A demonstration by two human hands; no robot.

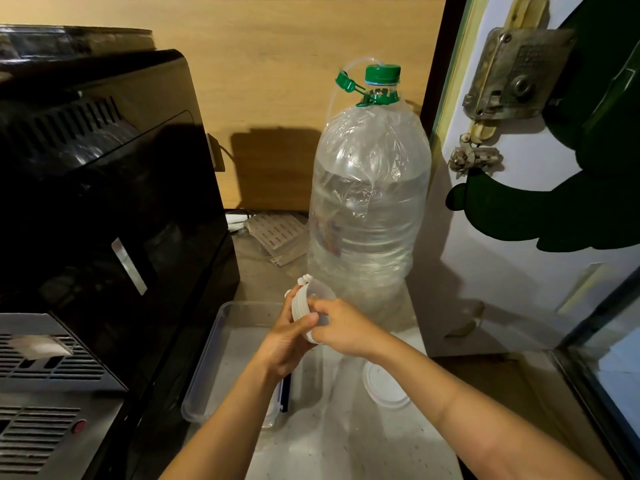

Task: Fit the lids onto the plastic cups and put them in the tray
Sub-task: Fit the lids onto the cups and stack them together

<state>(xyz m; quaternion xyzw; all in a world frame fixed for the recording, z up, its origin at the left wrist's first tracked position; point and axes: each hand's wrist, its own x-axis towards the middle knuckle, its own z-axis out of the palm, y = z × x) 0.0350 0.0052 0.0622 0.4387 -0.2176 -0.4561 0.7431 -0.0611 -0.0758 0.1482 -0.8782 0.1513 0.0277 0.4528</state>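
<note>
Both hands are raised above the far end of the clear rectangular plastic tray [221, 327]. The left hand [287, 337] is closed around what appears to be a small stack of translucent white plastic lids [300, 303], held on edge. The right hand [341, 329] pinches the foremost piece, apparently peeling it from the stack or pressing it on; which of the two cannot be told, nor whether a cup is among the held items. The visible part of the tray holds no capped cup; its near end is hidden by the left forearm. A single round translucent plastic lid or container [386, 384] lies on the pale counter [346, 441] just right of the tray, beneath the right forearm. A large clear water bottle with a green cap [369, 202] stands behind the hands. Judgement: the task is at an early stage, with nothing visibly delivered to the tray, and capping and placing remain outstanding.
</note>
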